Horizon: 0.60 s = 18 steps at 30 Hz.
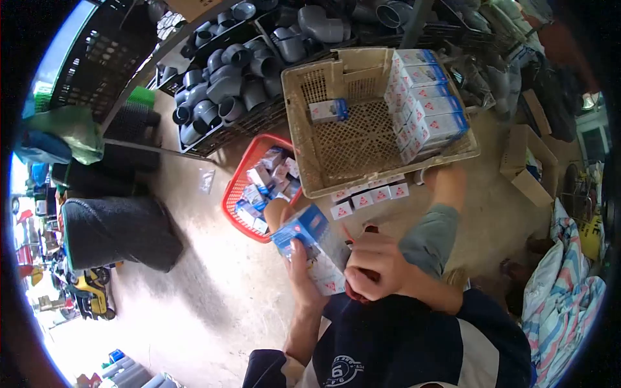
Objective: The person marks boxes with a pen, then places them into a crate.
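My left hand is wrapped round a blue and white box, which it holds tilted in front of my body. My right hand is curled at the right side of that box, with a dark red thing partly showing under its fingers; what exactly it grips is hard to make out. Beyond the hands, a beige plastic crate holds stacked white and blue boxes along its right side and one box lying at its left. A red basket with small boxes stands left of the crate.
Small white boxes stand in a row below the crate's near edge. Black crates of grey pipe fittings are at the back. An open cardboard box and a striped sheet lie at the right, a dark roll at the left.
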Motion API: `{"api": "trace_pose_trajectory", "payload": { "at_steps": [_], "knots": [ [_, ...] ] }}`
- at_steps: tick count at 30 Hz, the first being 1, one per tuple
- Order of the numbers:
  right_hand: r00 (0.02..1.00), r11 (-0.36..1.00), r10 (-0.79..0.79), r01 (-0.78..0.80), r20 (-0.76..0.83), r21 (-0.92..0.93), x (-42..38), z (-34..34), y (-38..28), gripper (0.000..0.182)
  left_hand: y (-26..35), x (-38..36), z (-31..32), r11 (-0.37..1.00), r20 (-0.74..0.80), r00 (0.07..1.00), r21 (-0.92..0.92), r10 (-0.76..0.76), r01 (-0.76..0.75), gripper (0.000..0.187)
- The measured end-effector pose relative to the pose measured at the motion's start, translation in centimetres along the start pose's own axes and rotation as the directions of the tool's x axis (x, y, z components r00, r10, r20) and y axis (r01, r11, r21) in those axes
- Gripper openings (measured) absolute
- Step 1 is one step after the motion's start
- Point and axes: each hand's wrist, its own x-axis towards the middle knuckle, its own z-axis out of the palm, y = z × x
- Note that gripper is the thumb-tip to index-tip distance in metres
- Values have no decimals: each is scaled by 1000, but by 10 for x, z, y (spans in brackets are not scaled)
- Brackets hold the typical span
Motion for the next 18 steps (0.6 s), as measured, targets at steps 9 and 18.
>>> {"api": "trace_pose_trajectory", "payload": {
  "at_steps": [9,18],
  "knots": [
    [845,913,404,-394,-352,103,20,1,-25,20,0,-29,9,940,270,962,312,48,-135,102],
    [972,964,175,-138,-158,226,-23,0,-8,18,-1,-24,-6,971,284,955,238,-89,20,91]
  ]
}}
